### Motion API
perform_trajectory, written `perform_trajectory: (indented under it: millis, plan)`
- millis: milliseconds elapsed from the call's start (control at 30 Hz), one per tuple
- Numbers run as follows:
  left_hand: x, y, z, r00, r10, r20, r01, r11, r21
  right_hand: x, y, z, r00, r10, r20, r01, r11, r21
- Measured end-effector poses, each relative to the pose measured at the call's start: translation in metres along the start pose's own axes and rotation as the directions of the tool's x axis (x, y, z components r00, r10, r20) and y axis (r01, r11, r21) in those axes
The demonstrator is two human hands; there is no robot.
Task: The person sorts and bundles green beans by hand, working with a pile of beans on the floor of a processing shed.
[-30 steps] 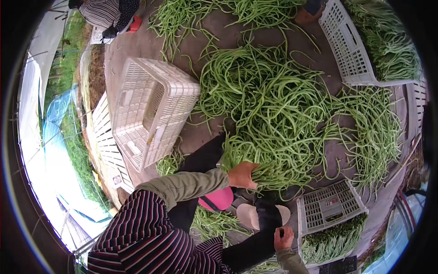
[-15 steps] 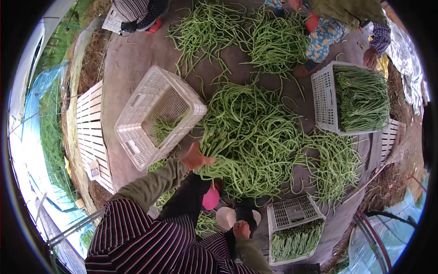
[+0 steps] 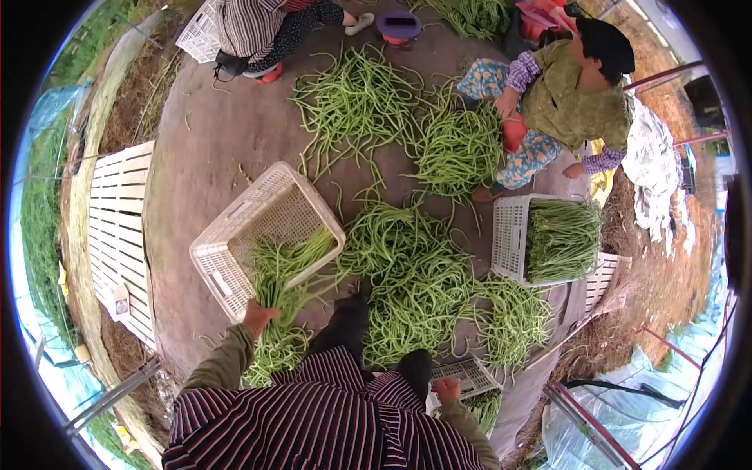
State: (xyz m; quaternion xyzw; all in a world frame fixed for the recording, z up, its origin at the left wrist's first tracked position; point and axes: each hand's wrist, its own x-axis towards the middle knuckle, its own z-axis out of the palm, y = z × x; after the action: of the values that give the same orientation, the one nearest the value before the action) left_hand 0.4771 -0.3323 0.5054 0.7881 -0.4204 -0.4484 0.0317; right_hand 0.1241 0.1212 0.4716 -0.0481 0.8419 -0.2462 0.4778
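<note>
My left hand [image 3: 260,316] is closed round a bunch of long green beans [image 3: 270,290] at the near edge of a tilted white crate [image 3: 205,252]. The bunch's far ends lie over the crate's side and inside it, and more beans hang below the hand. My right hand [image 3: 447,389] is closed beside my knee, over the near rim area of a second white crate [image 3: 467,379] holding beans. What that hand holds, if anything, is hidden. Between the crates lies a large tangled bean pile [image 3: 415,282].
A seated person [image 3: 572,86] in a green top is at the upper right, beside a full crate [image 3: 509,235]. Another person [image 3: 251,35] sits at the upper left. More bean piles [image 3: 356,98] lie ahead. White slats [image 3: 121,235] border the left side.
My left hand has moved from the main pile to the crate with a bunch of beans. My view has shifted, and my right hand is now nearer the second crate.
</note>
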Motion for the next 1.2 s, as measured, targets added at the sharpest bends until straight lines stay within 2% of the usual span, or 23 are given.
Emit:
perform_trajectory:
  millis: [67,133,200,233,300,367,433,467,533,600,633,667,700,733,800,833,867,900,933,1000,1133,1167,1200]
  plan:
    - [-0.033,0.031,-0.038,0.96,-0.072,0.271,0.078,0.997,-0.011,0.002,-0.001,-0.017,0.998,0.066,0.0,-0.066,0.997,-0.033]
    - [-0.024,-0.029,-0.047,0.982,0.007,0.186,0.039,0.97,-0.242,-0.005,-0.018,-0.034,0.999,-0.011,0.042,0.016,0.993,-0.119]
    - [-0.009,-0.093,-0.055,0.971,-0.048,0.235,0.1,0.972,-0.215,-0.006,-0.033,-0.045,0.993,-0.079,0.092,0.095,0.977,-0.191]
    - [-0.022,-0.089,-0.061,0.973,-0.089,0.212,0.134,0.968,-0.21,-0.006,-0.039,-0.052,0.971,-0.176,0.161,0.229,0.875,-0.426]
    - [-0.045,-0.074,-0.07,0.971,-0.154,0.186,0.192,0.958,-0.211,0.001,-0.05,-0.067,0.891,-0.292,0.349,0.451,0.466,-0.761]
    - [-0.048,-0.078,-0.074,0.968,-0.173,0.183,0.21,0.955,-0.211,0.021,-0.066,-0.077,0.903,-0.28,0.326,0.427,0.491,-0.759]
    - [-0.041,-0.082,-0.071,0.987,-0.106,0.119,0.147,0.897,-0.417,0.06,-0.079,-0.074,0.923,-0.243,0.299,0.384,0.531,-0.755]
    - [-0.034,-0.077,-0.07,0.987,-0.105,0.12,0.146,0.898,-0.415,0.082,-0.085,-0.071,0.932,-0.221,0.288,0.363,0.549,-0.753]
    - [-0.022,-0.052,-0.064,0.966,-0.249,0.074,0.252,0.827,-0.503,0.13,-0.094,-0.066,0.948,-0.174,0.268,0.318,0.583,-0.748]
    - [-0.02,-0.014,-0.054,0.961,-0.271,0.053,0.257,0.808,-0.529,0.182,-0.116,-0.063,0.96,-0.122,0.251,0.272,0.611,-0.744]
    - [-0.017,0.021,-0.048,0.959,-0.282,0.029,0.249,0.787,-0.565,0.217,-0.036,-0.104,0.964,-0.108,0.242,0.255,0.623,-0.74]
    - [-0.003,0.054,-0.038,0.958,-0.287,0.003,0.23,0.763,-0.604,0.332,-0.008,-0.071,0.967,-0.104,0.231,0.243,0.635,-0.733]
    - [0.005,0.074,-0.034,0.955,-0.295,0.023,0.244,0.741,-0.625,0.354,-0.063,-0.078,0.554,-0.52,0.65,0.767,0.015,-0.642]
    - [0.019,0.096,-0.019,0.956,-0.291,0.047,0.25,0.716,-0.651,0.365,-0.138,-0.127,0.543,-0.543,0.64,0.764,0.004,-0.645]
    - [0.042,0.146,-0.005,0.938,-0.333,0.094,0.312,0.697,-0.646,0.363,-0.378,-0.134,0.677,-0.02,0.736,0.731,0.135,-0.669]
    - [0.057,0.176,0.003,0.946,-0.302,0.12,0.304,0.689,-0.658,0.39,-0.417,-0.144,0.839,-0.024,0.544,0.412,0.681,-0.605]
    - [0.069,0.2,0.009,0.95,-0.273,0.151,0.301,0.679,-0.669,0.413,-0.449,-0.158,0.924,0.117,0.364,-0.026,0.969,-0.246]
    - [0.084,0.199,0.012,0.981,-0.117,0.155,0.188,0.77,-0.61,0.42,-0.49,-0.17,0.95,0.07,0.303,-0.043,0.994,-0.096]
    - [0.091,0.232,0.017,0.981,-0.109,0.16,0.185,0.774,-0.605,0.43,-0.529,-0.183,0.973,0.025,0.228,-0.038,0.998,0.053]
    - [0.09,0.326,0.023,0.961,-0.037,0.273,0.205,0.76,-0.617,0.457,-0.561,-0.205,0.978,-0.005,0.207,-0.006,0.999,0.054]
    - [0.09,0.482,0.045,0.947,0.027,0.321,0.188,0.764,-0.617,0.464,-0.602,-0.24,0.982,-0.055,0.178,0.032,0.991,0.13]
    - [0.098,0.505,0.048,0.936,0.026,0.351,0.185,0.812,-0.554,0.476,-0.594,-0.243,0.976,0.01,0.215,-0.056,0.977,0.207]
    - [0.11,0.527,0.05,0.925,0.02,0.379,0.18,0.857,-0.483,0.479,-0.593,-0.245,0.981,0.03,0.192,-0.03,1.0,-0.002]
